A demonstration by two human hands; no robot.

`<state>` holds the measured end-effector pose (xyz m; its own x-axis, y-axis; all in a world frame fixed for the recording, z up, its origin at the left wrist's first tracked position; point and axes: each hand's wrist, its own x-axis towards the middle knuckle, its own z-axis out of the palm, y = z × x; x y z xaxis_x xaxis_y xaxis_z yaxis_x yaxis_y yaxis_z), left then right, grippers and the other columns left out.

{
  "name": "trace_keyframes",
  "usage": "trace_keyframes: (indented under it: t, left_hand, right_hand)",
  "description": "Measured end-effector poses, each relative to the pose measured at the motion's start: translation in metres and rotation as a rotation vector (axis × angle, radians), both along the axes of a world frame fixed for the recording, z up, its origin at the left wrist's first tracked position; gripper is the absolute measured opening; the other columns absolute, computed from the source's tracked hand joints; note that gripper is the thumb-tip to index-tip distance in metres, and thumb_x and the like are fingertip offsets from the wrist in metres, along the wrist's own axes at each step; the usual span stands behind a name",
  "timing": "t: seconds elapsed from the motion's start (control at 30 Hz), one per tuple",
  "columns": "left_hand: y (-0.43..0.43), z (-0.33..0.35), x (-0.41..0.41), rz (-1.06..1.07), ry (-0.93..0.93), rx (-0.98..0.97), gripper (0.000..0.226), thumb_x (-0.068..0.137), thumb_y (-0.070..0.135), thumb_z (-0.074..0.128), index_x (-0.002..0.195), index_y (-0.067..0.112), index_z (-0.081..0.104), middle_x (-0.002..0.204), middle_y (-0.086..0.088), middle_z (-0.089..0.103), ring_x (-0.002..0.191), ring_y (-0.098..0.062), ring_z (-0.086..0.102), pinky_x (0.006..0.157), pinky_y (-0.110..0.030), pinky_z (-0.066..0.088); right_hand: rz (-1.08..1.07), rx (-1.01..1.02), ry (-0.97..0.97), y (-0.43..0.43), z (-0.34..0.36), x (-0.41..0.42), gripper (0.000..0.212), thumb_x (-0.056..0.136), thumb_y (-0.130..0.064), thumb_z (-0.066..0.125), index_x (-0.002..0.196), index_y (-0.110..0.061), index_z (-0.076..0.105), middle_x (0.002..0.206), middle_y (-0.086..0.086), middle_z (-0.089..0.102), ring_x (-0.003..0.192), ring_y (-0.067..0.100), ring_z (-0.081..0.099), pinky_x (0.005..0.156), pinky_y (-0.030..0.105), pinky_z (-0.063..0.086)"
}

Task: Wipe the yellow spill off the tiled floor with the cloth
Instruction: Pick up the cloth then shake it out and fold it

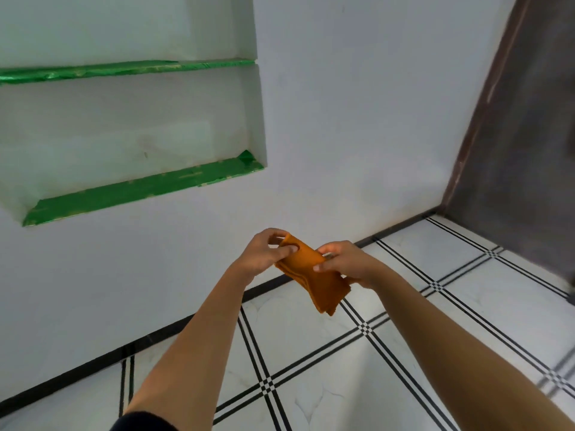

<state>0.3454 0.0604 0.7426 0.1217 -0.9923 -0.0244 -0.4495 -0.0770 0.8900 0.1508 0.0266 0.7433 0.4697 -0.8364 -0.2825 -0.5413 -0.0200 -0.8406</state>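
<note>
Sleeve: A dark sleeve showed at the very bottom, on the left arm.
Arms: The left arm and the right arm were bare. They reached forward and came close together at their far ends.
Floor: The floor was made of white tiles with thin black lines that crossed each other. It lay under both arms.
Left hand: The left hand held the far end of the cloth. Its thumb lay on top and its fingers curled round the end.
Right hand: The right hand pinched the right side of the cloth between thumb and fingers.
Hands together: The two hands were close, with only the cloth between them.
Cloth: It was orange and folded into a long, thick strip. It was up in the air above the floor, not touching it. Its near end hung down loose below the hands.
Black strip: A black strip ran where the floor met the wall.
Wall: It was pale and plain.
Shelves: Two shelves were set into the wall on the left. The lower shelf and the upper shelf were both green on top.
Dark panel: A dark panel stood at the far right. I could not tell what it was.
</note>
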Motion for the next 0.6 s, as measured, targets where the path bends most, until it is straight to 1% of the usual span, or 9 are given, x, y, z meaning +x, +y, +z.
trace_keyframes:
  t: [0.07, 0.13, 0.2, 0.23, 0.33, 0.43, 0.5, 0.57, 0.6]
  left_hand:
    - [-0.005, -0.014, -0.011, 0.0, 0.027, 0.008, 0.046, 0.082, 0.035, 0.068, 0.124, 0.025, 0.05, 0.119, 0.004, 0.051, 0.109, -0.015, 0.048, 0.083, -0.027, 0.045]
    - [-0.012, -0.029, -0.028, -0.049, 0.084, 0.045, 0.047, 0.083, 0.038, 0.066, 0.124, 0.023, 0.05, 0.116, 0.004, 0.053, 0.107, -0.014, 0.051, 0.088, -0.03, 0.045]
    - [-0.02, -0.041, -0.053, -0.127, 0.196, 0.111, 0.044, 0.085, 0.038, 0.064, 0.123, 0.02, 0.051, 0.11, 0.003, 0.058, 0.101, -0.015, 0.056, 0.085, -0.03, 0.047]
    - [-0.023, -0.046, -0.069, -0.158, 0.252, 0.149, 0.042, 0.086, 0.038, 0.063, 0.122, 0.019, 0.051, 0.11, 0.001, 0.059, 0.099, -0.016, 0.058, 0.083, -0.031, 0.047]
    - [-0.033, -0.059, -0.131, -0.237, 0.356, 0.249, 0.035, 0.089, 0.038, 0.058, 0.118, 0.02, 0.05, 0.118, -0.003, 0.057, 0.101, -0.021, 0.059, 0.085, -0.036, 0.047]
    - [-0.041, -0.071, -0.201, -0.33, 0.362, 0.334, 0.029, 0.092, 0.038, 0.053, 0.115, 0.02, 0.051, 0.119, -0.004, 0.057, 0.103, -0.025, 0.06, 0.089, -0.04, 0.049]
    - [-0.047, -0.078, -0.249, -0.396, 0.335, 0.369, 0.03, 0.092, 0.038, 0.052, 0.116, 0.02, 0.051, 0.119, -0.004, 0.057, 0.104, -0.025, 0.06, 0.093, -0.043, 0.048]
    - [-0.053, -0.084, -0.302, -0.465, 0.299, 0.399, 0.032, 0.092, 0.04, 0.051, 0.117, 0.02, 0.051, 0.118, -0.003, 0.057, 0.103, -0.024, 0.06, 0.092, -0.043, 0.049]
    - [-0.056, -0.087, -0.328, -0.501, 0.292, 0.409, 0.031, 0.092, 0.041, 0.051, 0.116, 0.021, 0.051, 0.118, -0.003, 0.057, 0.102, -0.022, 0.06, 0.09, -0.041, 0.049]
  right_hand:
    - [-0.108, 0.05, -0.046, 0.0, -0.008, -0.012, 0.042, 0.086, -0.019, 0.066, 0.124, -0.01, 0.052, 0.125, 0.013, 0.056, 0.111, 0.034, 0.054, 0.09, 0.046, 0.05]
    - [-0.261, 0.118, -0.119, 0.001, -0.019, -0.031, 0.042, 0.085, -0.014, 0.067, 0.123, -0.009, 0.053, 0.122, 0.016, 0.057, 0.107, 0.033, 0.055, 0.085, 0.045, 0.052]
    - [-0.412, 0.174, -0.198, 0.004, -0.029, -0.056, 0.043, 0.084, -0.013, 0.067, 0.124, -0.009, 0.052, 0.121, 0.017, 0.057, 0.105, 0.033, 0.056, 0.081, 0.044, 0.053]
    - [-0.485, 0.195, -0.241, 0.007, -0.034, -0.069, 0.043, 0.084, -0.012, 0.067, 0.124, -0.009, 0.051, 0.12, 0.018, 0.056, 0.104, 0.033, 0.056, 0.079, 0.043, 0.053]
    - [-0.714, 0.241, -0.342, 0.016, -0.05, -0.119, 0.044, 0.085, -0.011, 0.067, 0.126, -0.006, 0.051, 0.122, 0.019, 0.056, 0.106, 0.034, 0.055, 0.081, 0.045, 0.053]
    - [-0.94, 0.269, -0.412, 0.026, -0.066, -0.179, 0.042, 0.084, -0.01, 0.068, 0.123, -0.005, 0.054, 0.119, 0.019, 0.057, 0.103, 0.033, 0.057, 0.079, 0.043, 0.053]
    - [-1.071, 0.285, -0.454, 0.033, -0.076, -0.221, 0.04, 0.083, -0.009, 0.068, 0.121, -0.004, 0.055, 0.117, 0.018, 0.058, 0.099, 0.032, 0.058, 0.076, 0.043, 0.053]
    - [-1.179, 0.294, -0.488, 0.038, -0.085, -0.269, 0.038, 0.084, -0.009, 0.068, 0.119, -0.005, 0.056, 0.116, 0.018, 0.058, 0.097, 0.031, 0.058, 0.072, 0.042, 0.053]
    - [-1.215, 0.296, -0.515, 0.04, -0.088, -0.292, 0.037, 0.084, -0.009, 0.067, 0.119, -0.005, 0.056, 0.116, 0.018, 0.058, 0.098, 0.032, 0.058, 0.074, 0.044, 0.054]
